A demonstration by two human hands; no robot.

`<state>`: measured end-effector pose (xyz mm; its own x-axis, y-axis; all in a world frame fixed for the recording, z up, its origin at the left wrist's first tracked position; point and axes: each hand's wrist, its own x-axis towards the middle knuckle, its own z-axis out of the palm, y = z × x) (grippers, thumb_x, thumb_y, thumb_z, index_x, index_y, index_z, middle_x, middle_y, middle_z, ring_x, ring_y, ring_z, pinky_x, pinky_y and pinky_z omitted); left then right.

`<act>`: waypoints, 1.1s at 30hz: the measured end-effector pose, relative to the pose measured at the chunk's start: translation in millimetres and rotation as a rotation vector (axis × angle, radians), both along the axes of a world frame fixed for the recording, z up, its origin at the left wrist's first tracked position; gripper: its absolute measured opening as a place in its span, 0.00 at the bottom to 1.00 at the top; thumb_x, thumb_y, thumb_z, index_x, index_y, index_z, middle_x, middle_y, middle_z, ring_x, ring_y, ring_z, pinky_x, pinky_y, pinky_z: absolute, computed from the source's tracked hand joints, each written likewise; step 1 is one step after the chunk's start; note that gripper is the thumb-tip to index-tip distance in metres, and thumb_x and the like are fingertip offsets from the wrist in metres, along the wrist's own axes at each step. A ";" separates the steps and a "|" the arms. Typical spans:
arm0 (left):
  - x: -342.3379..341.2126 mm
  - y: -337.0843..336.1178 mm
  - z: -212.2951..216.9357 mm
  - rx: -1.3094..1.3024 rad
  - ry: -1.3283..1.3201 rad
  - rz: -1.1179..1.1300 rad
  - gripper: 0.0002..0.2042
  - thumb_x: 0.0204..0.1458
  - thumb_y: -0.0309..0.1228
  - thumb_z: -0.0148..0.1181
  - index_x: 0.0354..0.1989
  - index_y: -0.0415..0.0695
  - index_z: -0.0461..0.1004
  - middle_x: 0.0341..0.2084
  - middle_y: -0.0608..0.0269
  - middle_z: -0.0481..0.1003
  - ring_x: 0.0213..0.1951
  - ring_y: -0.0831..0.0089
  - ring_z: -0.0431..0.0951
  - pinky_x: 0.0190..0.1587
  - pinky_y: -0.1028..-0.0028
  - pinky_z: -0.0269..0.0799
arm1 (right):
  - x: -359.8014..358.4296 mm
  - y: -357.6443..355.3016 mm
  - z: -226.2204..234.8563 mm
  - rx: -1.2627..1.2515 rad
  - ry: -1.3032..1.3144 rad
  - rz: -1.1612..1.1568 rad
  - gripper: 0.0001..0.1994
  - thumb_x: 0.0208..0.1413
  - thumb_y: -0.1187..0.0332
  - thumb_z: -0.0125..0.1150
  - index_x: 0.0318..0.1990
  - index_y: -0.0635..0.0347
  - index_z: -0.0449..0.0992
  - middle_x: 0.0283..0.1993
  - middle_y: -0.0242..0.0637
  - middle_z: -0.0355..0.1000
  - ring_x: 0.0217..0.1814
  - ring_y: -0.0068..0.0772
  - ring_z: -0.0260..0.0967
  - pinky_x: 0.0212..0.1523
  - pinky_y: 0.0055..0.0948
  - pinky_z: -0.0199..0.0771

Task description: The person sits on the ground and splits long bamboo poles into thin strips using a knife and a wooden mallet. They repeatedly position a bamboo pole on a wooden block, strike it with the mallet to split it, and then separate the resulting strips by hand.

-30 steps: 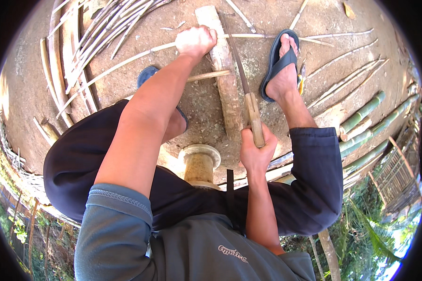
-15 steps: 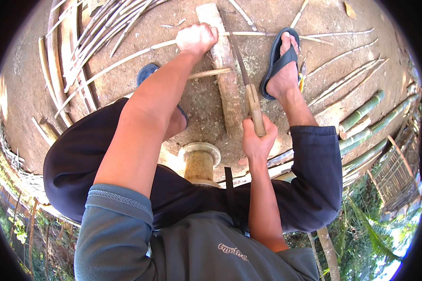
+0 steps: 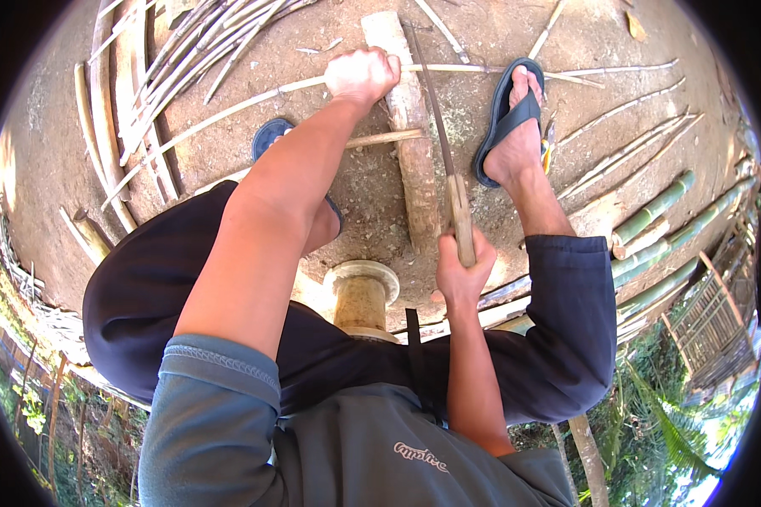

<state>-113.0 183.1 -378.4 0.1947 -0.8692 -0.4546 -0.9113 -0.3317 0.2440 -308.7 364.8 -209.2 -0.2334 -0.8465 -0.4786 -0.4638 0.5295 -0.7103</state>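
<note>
My left hand (image 3: 361, 74) is closed round a long, pale, thin stick (image 3: 228, 121), holding it across a short log (image 3: 410, 160) on the ground. In my right hand (image 3: 468, 269) is the wooden handle (image 3: 459, 211) of a long, narrow dark blade (image 3: 436, 118). Seen nearly edge-on, the blade crosses the stick just right of my left fist, beside the log. Whether its edge has teeth cannot be made out. Lower down, a shorter stick (image 3: 386, 138) rests with one end on the log.
My sandalled right foot (image 3: 516, 139) stands close to the blade, near the stick's right part. A pile of thin sticks (image 3: 190, 59) lies at upper left. Green bamboo poles (image 3: 655, 207) are at the right, and a round-topped pale stand (image 3: 361, 291) sits between my legs.
My right hand has drawn the blade and handle slightly back toward me. The left fist keeps its grip on the stick, and the whole view has shifted a little.
</note>
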 end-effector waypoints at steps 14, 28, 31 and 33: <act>-0.4 -1.5 4.3 0.063 0.007 0.004 0.21 0.55 0.48 0.41 0.34 0.51 0.81 0.28 0.54 0.81 0.33 0.57 0.83 0.38 0.61 0.78 | -11.8 4.7 -29.6 -0.018 0.002 0.006 0.03 0.48 0.75 0.57 0.26 0.64 0.74 0.20 0.24 0.65 0.22 0.14 0.58 0.23 0.21 0.59; -1.3 -2.3 1.9 0.051 0.039 0.002 0.22 0.55 0.48 0.40 0.35 0.50 0.81 0.28 0.53 0.81 0.32 0.57 0.83 0.36 0.60 0.78 | -0.6 -19.9 -45.2 -0.033 0.006 0.011 0.04 0.47 0.74 0.57 0.26 0.65 0.74 0.19 0.25 0.65 0.21 0.15 0.60 0.22 0.22 0.60; -2.3 -1.1 1.3 0.052 0.027 0.008 0.22 0.55 0.48 0.40 0.35 0.50 0.81 0.28 0.52 0.81 0.32 0.57 0.83 0.36 0.59 0.78 | -10.9 1.9 -35.5 0.048 -0.068 -0.050 0.04 0.47 0.74 0.57 0.26 0.65 0.74 0.19 0.25 0.64 0.20 0.15 0.59 0.21 0.22 0.59; -1.7 -1.3 1.8 0.067 0.016 0.007 0.22 0.55 0.48 0.40 0.35 0.50 0.81 0.28 0.52 0.81 0.32 0.56 0.83 0.36 0.59 0.78 | -13.2 11.3 -36.4 -0.052 -0.039 0.013 0.03 0.47 0.74 0.57 0.26 0.64 0.74 0.18 0.25 0.64 0.20 0.14 0.58 0.20 0.21 0.58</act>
